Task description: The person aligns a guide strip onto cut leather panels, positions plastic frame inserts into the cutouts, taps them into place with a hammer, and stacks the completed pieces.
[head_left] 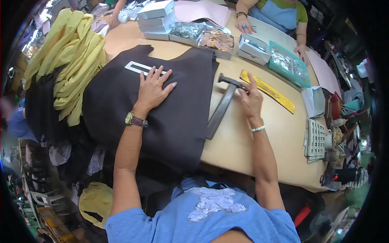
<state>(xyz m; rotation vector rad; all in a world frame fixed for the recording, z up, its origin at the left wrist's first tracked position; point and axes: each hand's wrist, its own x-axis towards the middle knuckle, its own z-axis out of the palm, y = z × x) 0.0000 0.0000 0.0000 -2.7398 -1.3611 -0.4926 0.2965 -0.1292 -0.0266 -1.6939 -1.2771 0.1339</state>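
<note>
My left hand (156, 88) lies flat with spread fingers on a dark cloth piece (174, 117). Its fingertips touch a white rectangular frame (139, 68) with a long slot, partly hidden beneath them. At the cloth's right edge is a hammer (222, 109), its handle slanting toward me. My right hand (252, 101) has its thumb and fingers around one end of the hammer head, with the index finger stretched out. Just beyond that finger, a worn yellow strip (271, 93) rests on the table (263, 141).
Yellow cloth (77, 60) is heaped at the left. White boxes (156, 18), a tray of tan pieces (216, 40) and a green basket (288, 65) of small parts line the back. Slotted cards (315, 139) lie at right. Across the table sits another person (279, 16).
</note>
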